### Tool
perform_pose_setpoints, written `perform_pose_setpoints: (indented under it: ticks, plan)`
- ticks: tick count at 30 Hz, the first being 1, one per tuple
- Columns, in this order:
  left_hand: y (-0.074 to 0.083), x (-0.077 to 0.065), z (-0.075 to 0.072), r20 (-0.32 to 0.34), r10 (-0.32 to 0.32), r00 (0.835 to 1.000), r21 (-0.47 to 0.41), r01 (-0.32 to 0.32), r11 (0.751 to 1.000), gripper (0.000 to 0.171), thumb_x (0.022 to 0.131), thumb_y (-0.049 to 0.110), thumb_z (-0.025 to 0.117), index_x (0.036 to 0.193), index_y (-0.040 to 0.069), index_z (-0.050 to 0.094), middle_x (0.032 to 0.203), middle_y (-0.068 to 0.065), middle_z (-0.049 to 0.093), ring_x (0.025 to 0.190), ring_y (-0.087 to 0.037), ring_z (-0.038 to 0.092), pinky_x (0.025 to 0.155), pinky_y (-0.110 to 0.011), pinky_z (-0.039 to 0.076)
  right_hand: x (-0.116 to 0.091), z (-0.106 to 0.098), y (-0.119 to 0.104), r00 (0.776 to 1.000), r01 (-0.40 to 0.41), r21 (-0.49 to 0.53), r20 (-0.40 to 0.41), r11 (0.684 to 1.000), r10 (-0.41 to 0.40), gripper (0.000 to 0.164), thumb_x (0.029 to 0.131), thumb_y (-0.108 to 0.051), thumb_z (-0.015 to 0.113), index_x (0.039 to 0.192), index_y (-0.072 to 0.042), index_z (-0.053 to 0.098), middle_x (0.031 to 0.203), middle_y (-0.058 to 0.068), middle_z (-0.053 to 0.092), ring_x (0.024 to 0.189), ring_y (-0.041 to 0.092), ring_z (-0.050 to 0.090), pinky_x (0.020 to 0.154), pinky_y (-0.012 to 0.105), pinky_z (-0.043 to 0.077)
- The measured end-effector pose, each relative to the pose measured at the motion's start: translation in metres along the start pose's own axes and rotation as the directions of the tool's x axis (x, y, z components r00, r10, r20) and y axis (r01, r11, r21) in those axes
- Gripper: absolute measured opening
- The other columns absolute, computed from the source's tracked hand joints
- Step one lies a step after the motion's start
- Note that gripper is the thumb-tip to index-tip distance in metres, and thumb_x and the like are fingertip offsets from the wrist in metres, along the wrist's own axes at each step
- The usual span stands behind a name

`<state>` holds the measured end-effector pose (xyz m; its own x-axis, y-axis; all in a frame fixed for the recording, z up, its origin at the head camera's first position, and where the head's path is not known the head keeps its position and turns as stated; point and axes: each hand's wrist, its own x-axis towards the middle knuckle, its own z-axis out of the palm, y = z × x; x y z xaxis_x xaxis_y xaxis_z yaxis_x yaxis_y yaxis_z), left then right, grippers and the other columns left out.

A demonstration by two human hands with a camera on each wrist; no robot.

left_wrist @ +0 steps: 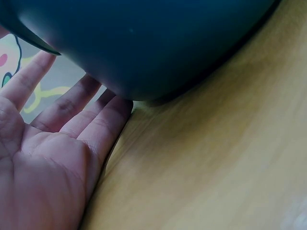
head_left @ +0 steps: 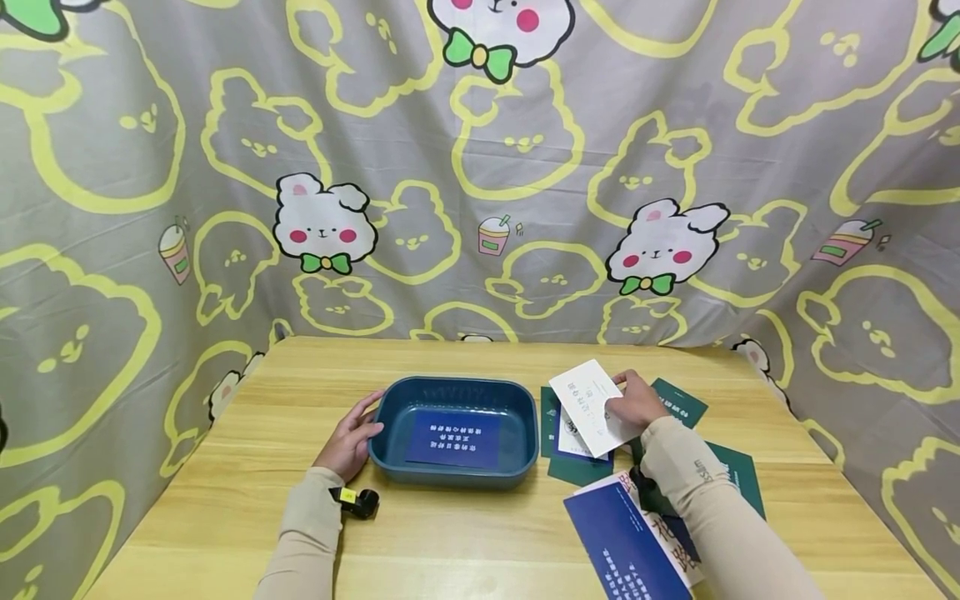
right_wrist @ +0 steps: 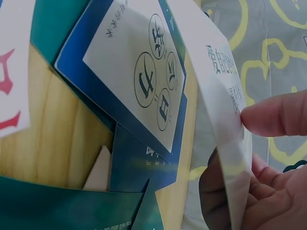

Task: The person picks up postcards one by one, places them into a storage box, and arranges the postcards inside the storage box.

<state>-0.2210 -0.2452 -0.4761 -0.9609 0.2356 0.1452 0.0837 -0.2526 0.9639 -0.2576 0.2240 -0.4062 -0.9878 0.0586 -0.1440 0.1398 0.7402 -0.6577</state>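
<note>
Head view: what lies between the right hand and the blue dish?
In the head view: the white card the right hand holds, then, partly hidden beneath, a blue-bordered card atop a dark green card.

A: Access to the tray (head_left: 452, 481)?

B: Unobstructed from above; inside lies a flat blue card (head_left: 453, 437); the walls bar a low approach; the left hand (head_left: 347, 440) takes up the left side, fingers against the outer wall and thumb at the rim.

A: And on the right?

B: Congested; the white card (head_left: 588, 408), pinched in the right hand (head_left: 637, 404), hangs tilted above green cards (head_left: 579, 472) just beside the tray; the gap there is narrow; the right forearm (head_left: 720, 508) crosses over further cards.

A: Passable routes?

B: Two along the table (head_left: 450, 550); one in front of the tray, between the left wrist and the long blue card (head_left: 618, 542); one behind it, bounded by the curtain (head_left: 540, 283).
</note>
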Motion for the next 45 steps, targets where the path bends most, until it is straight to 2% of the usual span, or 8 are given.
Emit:
perform_pose_setpoints:
  ticks: [4,11,14,21,29,35,39,45]
  plan:
    - [0.001,0.0,0.0,0.003,-0.006,1.0,-0.012,0.006,1.0,0.061,0.096,-0.005,0.045,0.151,-0.004,0.019,0.134,-0.008,0.045,0.115,-0.01,0.054,0.092,-0.027,0.047,-0.002,-0.001,-0.003,1.0,0.007,-0.007,-0.011,1.0,-0.007,0.055,0.08,-0.008,0.059,0.128,0.007,0.039,0.105,0.025,0.053,0.089,0.035,0.055,0.07,0.04,0.048]
    - [0.001,0.0,0.0,0.004,-0.02,1.0,-0.017,0.02,1.0,0.063,0.095,-0.004,0.047,0.152,-0.002,0.018,0.143,-0.021,0.035,0.118,-0.013,0.052,0.093,-0.029,0.047,-0.001,-0.005,-0.009,0.999,0.035,-0.037,-0.012,0.999,-0.036,0.055,0.081,-0.01,0.059,0.129,0.007,0.038,0.104,0.026,0.053,0.089,0.035,0.054,0.072,0.041,0.047]
    - [0.0,0.0,-0.001,0.003,-0.019,1.0,-0.018,0.019,1.0,0.063,0.095,-0.004,0.047,0.152,-0.002,0.018,0.142,-0.021,0.035,0.118,-0.013,0.052,0.093,-0.029,0.047,-0.001,-0.006,-0.013,0.999,0.034,-0.038,-0.01,0.999,-0.034,0.055,0.082,-0.01,0.06,0.13,0.007,0.038,0.107,0.026,0.053,0.091,0.035,0.055,0.074,0.042,0.047]
    - [0.002,0.002,0.001,0.002,-0.013,1.0,-0.025,0.013,1.0,0.063,0.095,-0.005,0.047,0.151,-0.002,0.019,0.135,-0.01,0.043,0.116,-0.01,0.054,0.092,-0.028,0.047,-0.003,-0.011,-0.024,0.999,0.053,-0.037,-0.006,0.998,-0.053,0.056,0.082,-0.01,0.06,0.13,0.007,0.038,0.109,0.028,0.054,0.091,0.036,0.055,0.075,0.044,0.047]
    - [0.001,0.002,0.0,0.005,-0.023,1.0,-0.011,0.023,1.0,0.063,0.095,-0.004,0.047,0.152,-0.003,0.018,0.145,-0.025,0.031,0.118,-0.013,0.053,0.092,-0.028,0.047,-0.003,-0.01,-0.031,0.999,0.052,-0.01,0.005,0.999,-0.052,0.053,0.084,-0.011,0.062,0.13,0.004,0.039,0.111,0.027,0.052,0.092,0.036,0.056,0.073,0.042,0.05]
    - [0.0,0.01,0.005,0.028,0.005,1.0,-0.018,-0.004,1.0,0.064,0.095,-0.002,0.049,0.152,-0.003,0.019,0.144,-0.026,0.033,0.117,-0.013,0.053,0.093,-0.028,0.047,-0.002,-0.018,-0.037,0.996,0.084,-0.022,-0.016,0.996,-0.085,0.053,0.084,-0.01,0.06,0.13,0.005,0.039,0.109,0.027,0.054,0.089,0.036,0.058,0.069,0.04,0.051]
    - [0.0,0.012,0.004,0.035,0.02,0.999,-0.029,-0.019,0.999,0.063,0.095,-0.003,0.049,0.151,-0.003,0.019,0.141,-0.021,0.037,0.117,-0.012,0.053,0.092,-0.028,0.047,-0.001,-0.02,-0.042,0.995,0.095,-0.025,-0.01,0.995,-0.095,0.053,0.084,-0.011,0.06,0.13,0.005,0.04,0.108,0.026,0.054,0.088,0.035,0.058,0.067,0.04,0.052]
    - [-0.001,0.003,-0.001,0.029,0.024,0.999,-0.022,-0.023,0.999,0.063,0.095,-0.005,0.047,0.15,-0.006,0.017,0.133,-0.006,0.046,0.115,-0.009,0.054,0.091,-0.027,0.048,-0.001,-0.012,-0.049,0.994,0.113,-0.029,0.001,0.993,-0.113,0.051,0.084,-0.011,0.061,0.128,0.004,0.041,0.105,0.024,0.056,0.084,0.033,0.06,0.063,0.037,0.052]
